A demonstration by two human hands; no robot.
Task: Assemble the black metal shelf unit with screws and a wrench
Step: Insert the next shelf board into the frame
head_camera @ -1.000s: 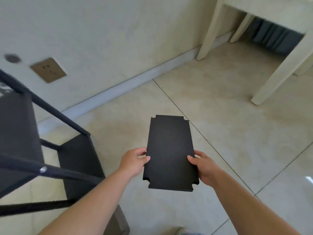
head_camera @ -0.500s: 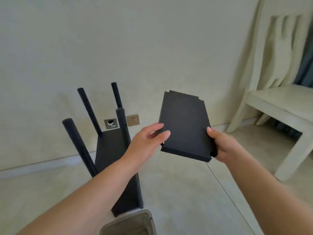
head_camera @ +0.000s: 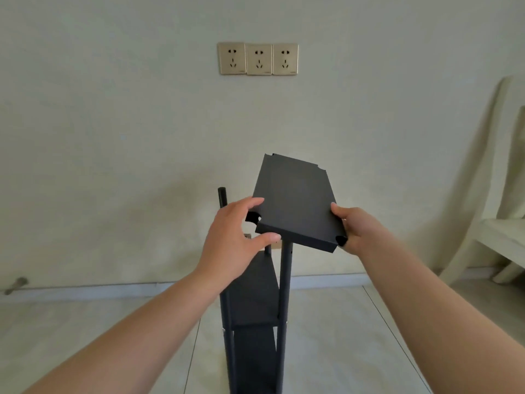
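Shelf panel (head_camera: 294, 200) above frame (head_camera: 255, 294), between hands (head_camera: 230, 240).

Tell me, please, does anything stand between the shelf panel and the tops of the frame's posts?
Nothing visible does. The shelf panel, held tilted by the left hand and right hand, hangs just above the posts.

You couldn't see the tops of most posts of the shelf frame (head_camera: 255, 302): the black panel (head_camera: 294, 203) covered them, and only one post end showed, left of the panel. The frame's base ran off the bottom edge, so its feet were out of view. Your left hand (head_camera: 230, 243) hid the panel's near left corner and part of a small pale fitting on the wall behind it, too covered to identify. Your right hand (head_camera: 355, 231) hid part of the panel's right edge. Right of the panel, the pale chair (head_camera: 500, 223) was cut by the picture's edge.
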